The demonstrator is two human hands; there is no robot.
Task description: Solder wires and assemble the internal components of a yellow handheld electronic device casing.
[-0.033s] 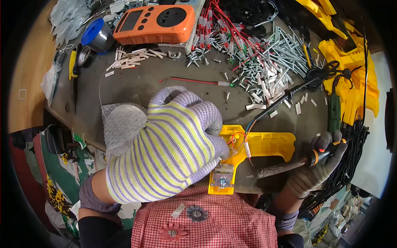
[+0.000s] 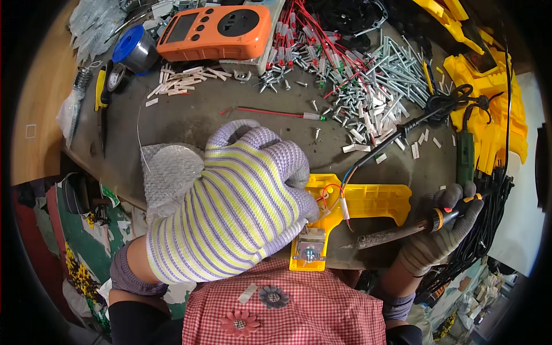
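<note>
My left hand [image 2: 230, 195], in a striped yellow, white and purple knit glove, is closed on a yellow plastic tool housing [image 2: 374, 198] near the table's front edge. A metal part with a screw [image 2: 310, 244] sits in its lower arm. Red, blue and brown wires and a white sleeve [image 2: 345, 208] lie over the housing, with a black cord [image 2: 376, 150] leading in from upper right. My gloved right hand [image 2: 440, 241] grips a soldering iron [image 2: 391, 234], whose tip points left, just below the housing and apart from it. My left fingertips are partly hidden.
At the back stand an orange meter [image 2: 215, 33] and a solder spool [image 2: 135, 50]. Piles of screws [image 2: 394, 69], white sleeves [image 2: 187, 80] and red-wired indicator lights [image 2: 296, 37] cover the far table. Yellow housings [image 2: 489, 109] and black cables [image 2: 480, 236] crowd the right; bubble wrap [image 2: 169, 172] lies left.
</note>
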